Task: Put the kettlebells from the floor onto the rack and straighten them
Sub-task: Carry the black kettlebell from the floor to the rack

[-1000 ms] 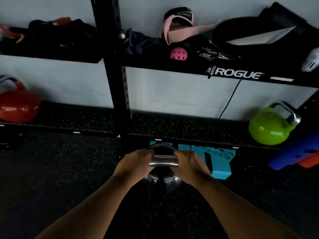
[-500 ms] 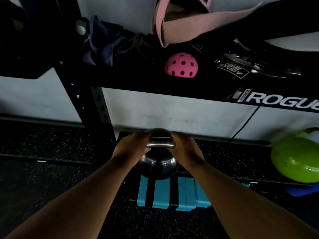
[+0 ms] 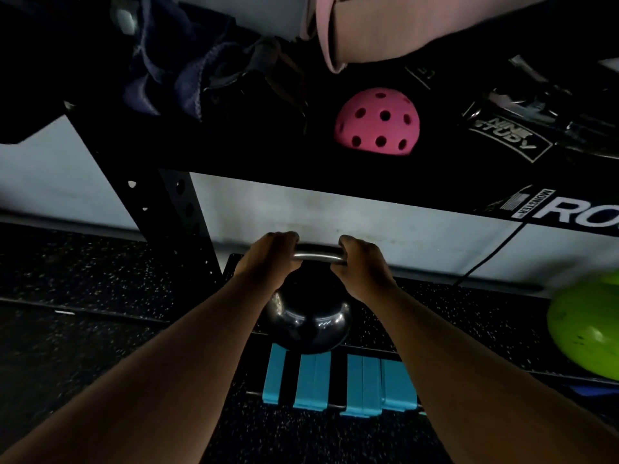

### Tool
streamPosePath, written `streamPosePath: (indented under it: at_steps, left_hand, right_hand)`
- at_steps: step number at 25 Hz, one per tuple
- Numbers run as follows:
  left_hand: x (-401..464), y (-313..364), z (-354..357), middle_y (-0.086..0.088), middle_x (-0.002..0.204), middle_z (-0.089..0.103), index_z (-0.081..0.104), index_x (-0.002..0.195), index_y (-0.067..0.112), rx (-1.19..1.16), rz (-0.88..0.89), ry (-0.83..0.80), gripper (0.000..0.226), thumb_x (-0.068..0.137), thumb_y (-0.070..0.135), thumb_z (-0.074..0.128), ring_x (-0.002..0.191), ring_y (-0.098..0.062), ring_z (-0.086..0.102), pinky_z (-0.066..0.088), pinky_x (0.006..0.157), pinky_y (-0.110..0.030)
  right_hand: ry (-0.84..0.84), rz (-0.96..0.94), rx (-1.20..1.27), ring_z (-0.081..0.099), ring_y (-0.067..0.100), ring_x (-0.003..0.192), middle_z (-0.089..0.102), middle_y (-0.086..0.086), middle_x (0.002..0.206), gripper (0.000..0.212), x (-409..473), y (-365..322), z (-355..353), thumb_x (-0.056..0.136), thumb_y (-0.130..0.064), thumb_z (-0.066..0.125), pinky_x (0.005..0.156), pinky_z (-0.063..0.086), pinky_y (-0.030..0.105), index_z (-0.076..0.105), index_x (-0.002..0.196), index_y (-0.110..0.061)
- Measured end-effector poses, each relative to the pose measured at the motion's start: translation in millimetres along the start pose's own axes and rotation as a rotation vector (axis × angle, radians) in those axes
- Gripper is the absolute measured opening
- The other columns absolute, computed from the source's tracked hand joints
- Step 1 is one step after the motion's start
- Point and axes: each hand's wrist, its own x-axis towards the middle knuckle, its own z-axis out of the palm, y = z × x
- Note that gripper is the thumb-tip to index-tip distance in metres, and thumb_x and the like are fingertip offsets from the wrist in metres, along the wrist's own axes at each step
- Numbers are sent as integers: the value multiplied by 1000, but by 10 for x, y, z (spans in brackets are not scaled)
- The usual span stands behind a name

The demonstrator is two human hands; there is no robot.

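A glossy black kettlebell (image 3: 306,324) with a steel handle hangs at the front edge of the rack's lower shelf (image 3: 435,316). My left hand (image 3: 269,259) grips the left end of the handle and my right hand (image 3: 360,262) grips the right end. The bell's base is over the shelf's front lip; whether it touches the shelf I cannot tell. A green kettlebell (image 3: 586,333) sits on the same shelf at the far right, partly cut off by the frame edge.
The black rack upright (image 3: 177,226) stands just left of my hands. The upper shelf beam (image 3: 301,179) is close above, holding a pink perforated ball (image 3: 378,122), dark cloth and straps. Blue plastic blocks (image 3: 338,383) lie under the shelf on the speckled rubber floor.
The kettlebell has come up off the floor and forward to the lower shelf's front edge, with both hands still on its handle. My view has moved closer to the rack.
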Motion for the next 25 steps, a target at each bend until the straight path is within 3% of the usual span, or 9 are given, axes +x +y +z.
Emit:
streamPosePath:
  at_steps: [4,5,8,11,13,17,25]
  left_hand:
    - [30,-27,-9,-9,93,68,56,105,12,-37,14,-27,28,83,21,72,84,-26,67,57,74,-42]
    - [1,-22,-14,-9,100,67,53,111,12,-73,27,-43,37,83,23,74,88,-25,66,57,76,-39]
    - [-216,-95,-74,-11,126,55,35,136,20,-112,27,-34,70,80,26,76,111,-28,58,53,89,-42]
    - [-616,-310,-176,-10,141,45,23,146,26,-20,-26,-7,82,80,30,72,127,-32,48,42,106,-48]
    - [-885,-490,-283,-8,146,42,26,147,25,70,-38,-36,77,82,32,67,131,-30,43,35,109,-46]
    - [-1826,-1212,-565,-4,139,49,39,140,25,95,-153,-85,60,85,30,61,126,-27,47,38,102,-43]
    - [-4834,-2355,-469,-1,137,53,45,135,28,-207,-778,-71,56,82,29,65,123,-24,51,45,99,-44]
  right_hand:
    - [-19,30,6,54,22,75,52,-3,76,15,35,27,14,82,-12,63,52,31,21,49,86,-16]
    - [-42,49,-22,53,24,87,54,1,87,20,32,19,-4,80,-14,63,60,34,23,51,96,-17]
    - [-66,-15,-176,36,27,116,46,5,121,61,1,-127,-69,71,-20,63,89,32,35,41,128,-30]
    - [15,-157,-162,32,27,127,43,4,130,66,-161,-465,-49,70,-26,62,102,31,39,40,132,-31]
    - [41,-270,-201,35,27,127,44,5,130,60,-288,-688,33,71,-24,63,102,35,39,46,128,-26]
    - [-59,-441,-211,44,29,118,51,5,117,49,-736,-1391,548,72,-17,61,102,39,42,54,120,-20]
    - [-497,-697,-278,51,24,109,57,0,111,39,-2237,-2755,2034,81,-20,62,94,44,44,53,119,-26]
